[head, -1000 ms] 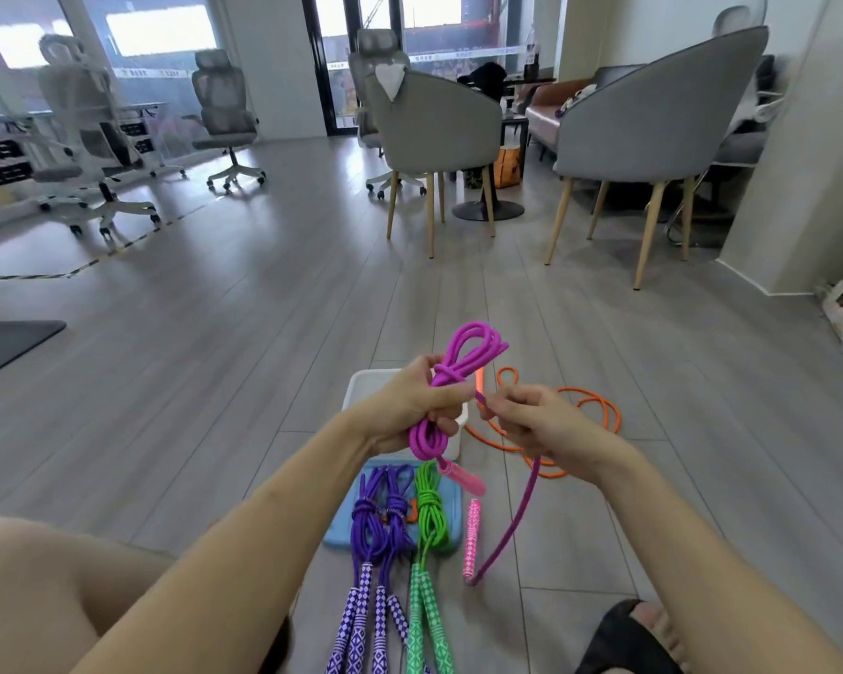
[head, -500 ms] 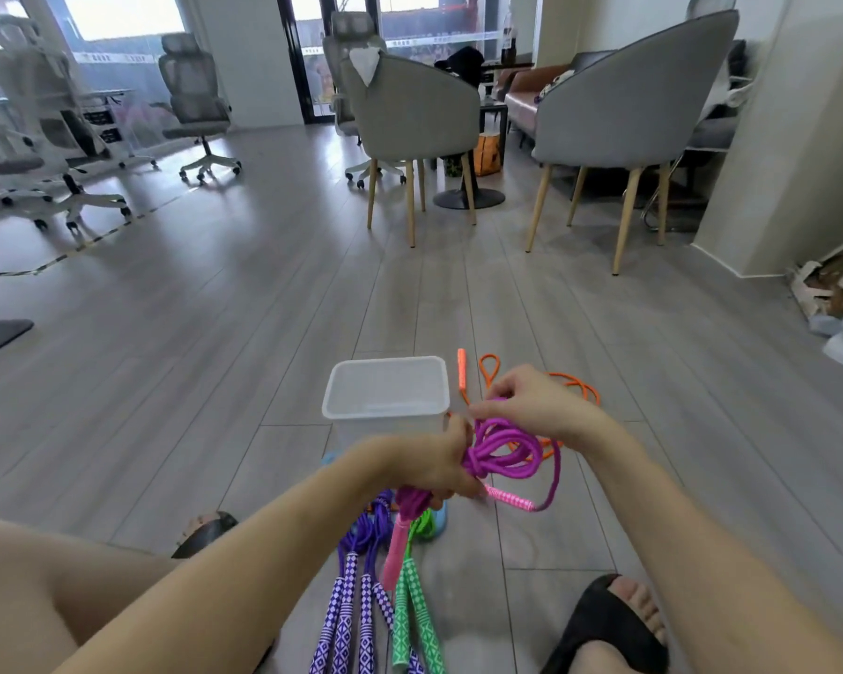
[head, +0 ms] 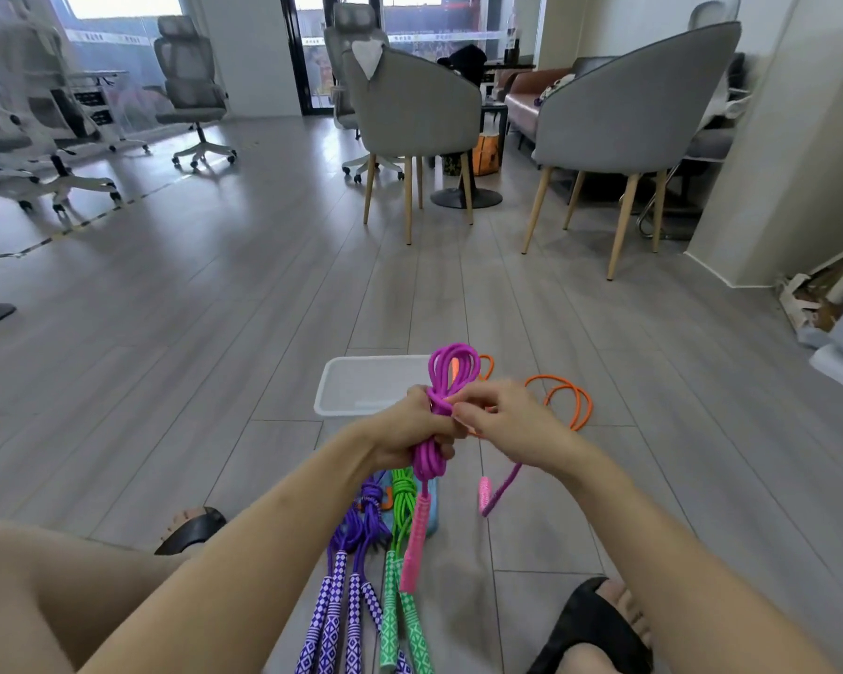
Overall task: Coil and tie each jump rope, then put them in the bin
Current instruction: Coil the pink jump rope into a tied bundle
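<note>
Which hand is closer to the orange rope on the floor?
Right. The right hand is just beside the orange rope, partly in front of it; the left hand is farther left, gripping the pink rope.

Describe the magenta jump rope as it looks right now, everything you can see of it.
The magenta jump rope is a smooth cord gathered into a bundle of loops that stands up above the left hand, which grips it round the middle. The right hand pinches a strand at that spot. One pink textured handle hangs down from the bundle over the floor; the other dangles below the right wrist on a loose tail. The tie looks unfinished.
</note>
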